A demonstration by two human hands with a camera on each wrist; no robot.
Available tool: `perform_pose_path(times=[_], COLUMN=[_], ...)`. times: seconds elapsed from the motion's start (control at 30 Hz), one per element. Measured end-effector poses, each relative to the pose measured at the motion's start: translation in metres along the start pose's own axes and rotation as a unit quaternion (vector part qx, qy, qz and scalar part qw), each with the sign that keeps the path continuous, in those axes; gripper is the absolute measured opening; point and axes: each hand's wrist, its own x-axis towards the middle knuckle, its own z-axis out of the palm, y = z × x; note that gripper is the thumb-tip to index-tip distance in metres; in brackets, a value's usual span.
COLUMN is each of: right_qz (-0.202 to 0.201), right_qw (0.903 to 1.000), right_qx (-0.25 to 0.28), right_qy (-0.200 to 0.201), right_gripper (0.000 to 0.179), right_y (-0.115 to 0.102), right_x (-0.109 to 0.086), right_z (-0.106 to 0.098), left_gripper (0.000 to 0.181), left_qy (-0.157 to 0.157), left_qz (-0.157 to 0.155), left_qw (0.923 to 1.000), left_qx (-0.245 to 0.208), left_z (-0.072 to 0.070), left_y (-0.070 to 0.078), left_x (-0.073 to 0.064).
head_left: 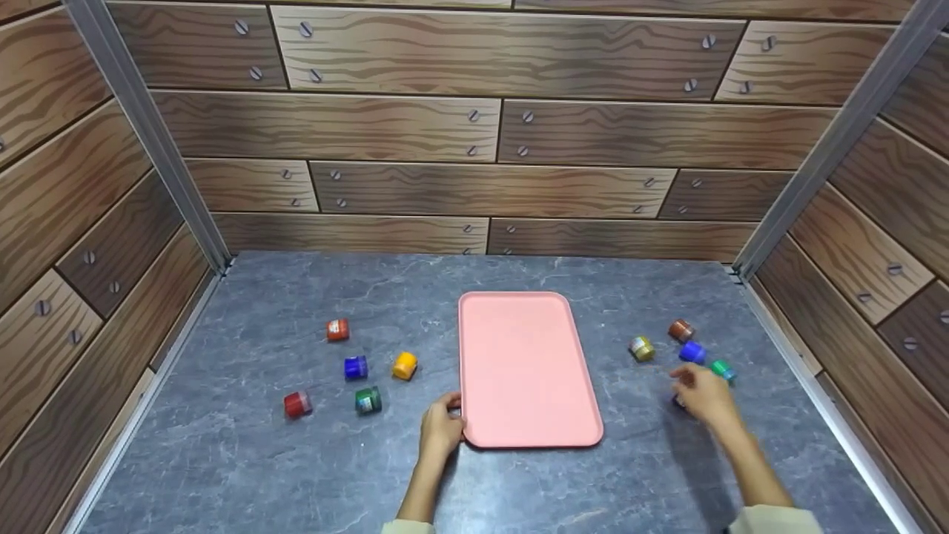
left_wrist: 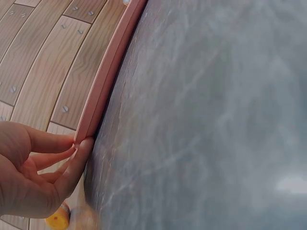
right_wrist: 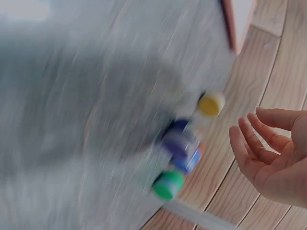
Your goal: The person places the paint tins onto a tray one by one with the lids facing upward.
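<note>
A pink tray (head_left: pixel 523 367) lies on the grey marbled tabletop. My left hand (head_left: pixel 441 429) pinches its left rim near the front corner; in the left wrist view the thumb and fingers meet on the pink edge (left_wrist: pixel 103 86). To the right, my right hand (head_left: pixel 706 394) hovers over a dark purple jar (right_wrist: pixel 178 143), mostly hidden by the hand in the head view. Its fingers are loosely bent and hold nothing. Around it lie a yellow jar (head_left: pixel 642 348), a brown jar (head_left: pixel 681 331), a blue jar (head_left: pixel 692 351) and a green jar (head_left: pixel 723 371).
Left of the tray are scattered an orange-red jar (head_left: pixel 337 329), a dark blue jar (head_left: pixel 356 367), an orange-yellow jar (head_left: pixel 404 366), a dark green jar (head_left: pixel 368 400) and a red jar (head_left: pixel 297 405). Wood-patterned walls (head_left: pixel 415 133) enclose the table's back and sides.
</note>
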Motion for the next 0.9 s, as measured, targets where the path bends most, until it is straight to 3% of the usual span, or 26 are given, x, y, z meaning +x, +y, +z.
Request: perform_pose_path(times=[0.13, 0.37, 0.7, 0.9], right_qz=[-0.006, -0.033, -0.071, -0.123], right_qw=[0.9996, 0.9978, 0.9962, 0.9877], right_qx=[-0.026, -0.029, -0.009, -0.093], right_qy=[-0.004, -0.050, -0.049, -0.027], right_gripper=[0.013, 0.023, 0.047, 0.034], right_y=[0.024, 0.050, 0.050, 0.046], right_x=[-0.003, -0.007, -0.012, -0.008], right_z=[-0.008, -0.005, 0.006, 0.015], left_gripper=[0.045, 0.045, 0.046, 0.047], left_qy=[-0.006, -0.008, 0.004, 0.010], left_qz=[-0.007, -0.011, -0.001, -0.007], left_qw=[0.9999, 0.9997, 1.0000, 0.9999], left_qx=[-0.012, -0.020, -0.007, -0.004], left_z=[-0.001, -0.001, 0.000, 0.001], left_y=[0.000, 0.000, -0.001, -0.002], left_x=[0.000, 0.001, 0.000, 0.000])
